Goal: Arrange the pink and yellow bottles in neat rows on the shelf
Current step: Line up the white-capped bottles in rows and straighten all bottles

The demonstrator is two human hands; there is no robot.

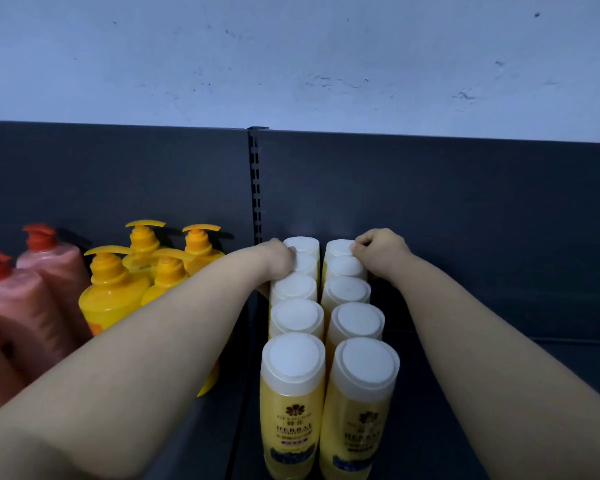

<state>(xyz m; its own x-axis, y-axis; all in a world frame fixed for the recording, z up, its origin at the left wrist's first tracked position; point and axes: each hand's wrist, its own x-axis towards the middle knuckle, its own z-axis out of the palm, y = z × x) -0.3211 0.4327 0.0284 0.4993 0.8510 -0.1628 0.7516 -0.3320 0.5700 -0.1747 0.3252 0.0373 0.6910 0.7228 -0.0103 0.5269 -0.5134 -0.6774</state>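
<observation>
Two rows of yellow bottles (pixel 293 386), both hands at the far end.
Each bottle stands upright, long axis vertical, white cap up, label toward the shelf's (pixel 499 375) front edge; the rows run from front edge to back panel (pixel 430 202), right of the post (pixel 256 185). The left hand (pixel 280 261) curls round the rear bottles of the left row; the right hand's (pixel 378 251) fingers curl on the right row's rear cap. Likely risk: a sideways shove at cap height could tip a tall bottle and fell its row like dominoes, or skew the gap between rows. Pump bottles (pixel 111 299) and pink bottles (pixel 32 306) crowd the shelf's left end.
</observation>
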